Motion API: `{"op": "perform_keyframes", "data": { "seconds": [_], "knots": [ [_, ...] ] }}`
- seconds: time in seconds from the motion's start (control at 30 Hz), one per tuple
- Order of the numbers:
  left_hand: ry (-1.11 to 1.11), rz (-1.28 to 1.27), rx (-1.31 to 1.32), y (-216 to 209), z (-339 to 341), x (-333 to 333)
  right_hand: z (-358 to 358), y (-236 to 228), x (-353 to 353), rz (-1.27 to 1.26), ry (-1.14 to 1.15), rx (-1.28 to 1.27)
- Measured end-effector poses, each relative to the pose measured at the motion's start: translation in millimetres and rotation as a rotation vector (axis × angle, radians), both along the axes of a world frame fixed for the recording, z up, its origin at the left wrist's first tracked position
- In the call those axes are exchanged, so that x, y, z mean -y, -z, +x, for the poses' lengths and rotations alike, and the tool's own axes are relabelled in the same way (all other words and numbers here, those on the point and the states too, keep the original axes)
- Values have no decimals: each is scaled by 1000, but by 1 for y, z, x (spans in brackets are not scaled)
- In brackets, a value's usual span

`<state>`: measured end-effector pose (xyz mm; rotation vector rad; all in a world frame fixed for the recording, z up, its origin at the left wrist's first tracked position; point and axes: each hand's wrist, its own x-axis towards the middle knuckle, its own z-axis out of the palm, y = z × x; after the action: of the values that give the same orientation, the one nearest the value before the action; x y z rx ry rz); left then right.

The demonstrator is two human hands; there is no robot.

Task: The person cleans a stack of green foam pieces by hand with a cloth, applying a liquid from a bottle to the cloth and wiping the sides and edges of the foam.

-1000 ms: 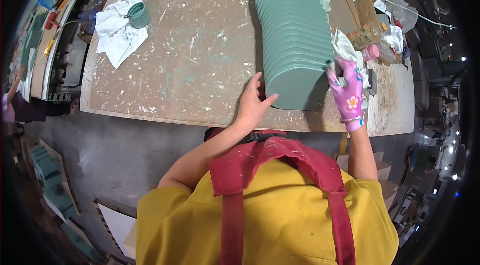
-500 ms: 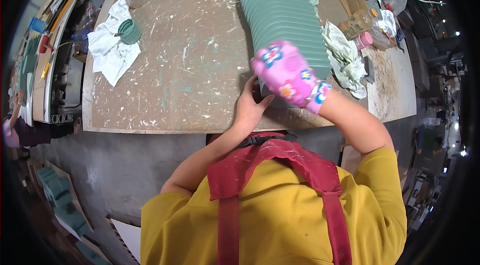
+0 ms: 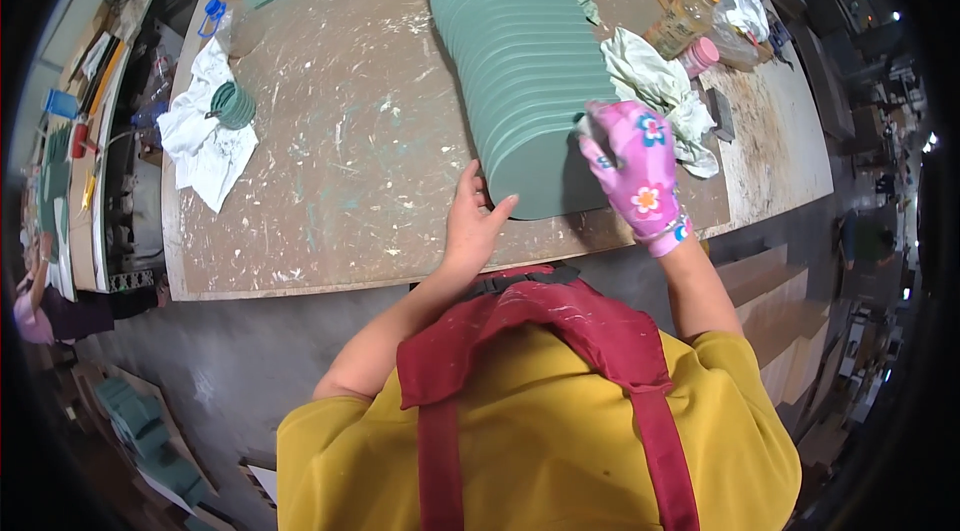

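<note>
My left hand [image 3: 472, 223] presses the near green board [image 3: 545, 176], front of a long row on the worktop [image 3: 340, 131]. My gloved right hand [image 3: 640, 171] lies flat on it (maybe wiping). Next, I think, it needs lifting gently.
</note>
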<state>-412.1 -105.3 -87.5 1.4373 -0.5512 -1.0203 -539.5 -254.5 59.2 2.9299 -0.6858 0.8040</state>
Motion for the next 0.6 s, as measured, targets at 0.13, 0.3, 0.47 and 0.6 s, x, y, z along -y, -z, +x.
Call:
{"op": "perform_keyframes", "data": {
  "seconds": [0.13, 0.3, 0.47, 0.6],
  "knots": [
    [-5, -22, -11, -1, -1, -3, -41, 18, 40, 100, 355, 75],
    [-28, 5, 33, -1, 0, -1, -1, -8, 2, 110, 49, 24],
    [-34, -27, 37, 9, 0, -1, 8, 9, 7, 18, -90, -80],
    [-41, -25, 43, 10, -1, -1, -19, -1, 62, 80, 20, 13]
  ]
}}
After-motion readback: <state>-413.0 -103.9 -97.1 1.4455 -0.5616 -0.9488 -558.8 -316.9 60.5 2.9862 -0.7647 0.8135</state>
